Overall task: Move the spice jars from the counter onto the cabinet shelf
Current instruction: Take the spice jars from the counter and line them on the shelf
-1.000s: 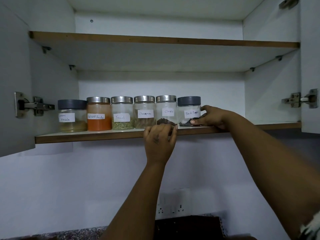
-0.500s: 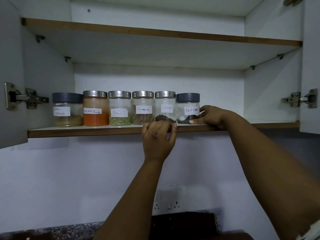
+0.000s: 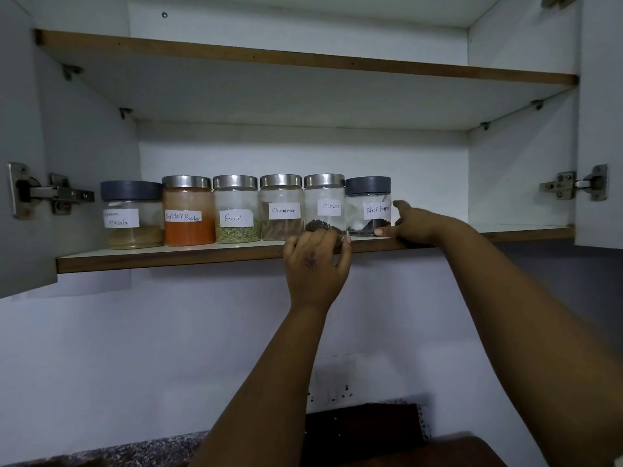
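While reaching up from below, left hand (image 3: 317, 264) raised to the front edge of the lower shelf (image 3: 168, 259), back of hand toward the camera, fingers curled over the edge just in front of the cloves jar (image 3: 325, 205); fingertips hidden past the knuckles, so cannot tell whether touching the jar or only the shelf, or clenched on anything. Right hand (image 3: 413, 224) at the right side of the black pepper jar (image 3: 368, 206), thumb along the jar's base at the front, other fingers behind the glass and out of sight; looks like a grasp round the jar, end of its label covered. Six jars in one row, upright and side by side on the shelf: masala jar (image 3: 133, 215) at far left with first word of label hard to read, red chilli powder jar (image 3: 188, 212), fennel jar (image 3: 236, 210), cinnamon jar (image 3: 281, 208), then cloves and black pepper. Upper shelf (image 3: 303, 59) seen from underneath, its top hidden. Door hinge (image 3: 43, 193) at left, another hinge (image 3: 573, 185) at right, doors cut off by the frame. Speckled counter (image 3: 118, 453) dim at bottom edge; wall socket (image 3: 332, 394) faint.
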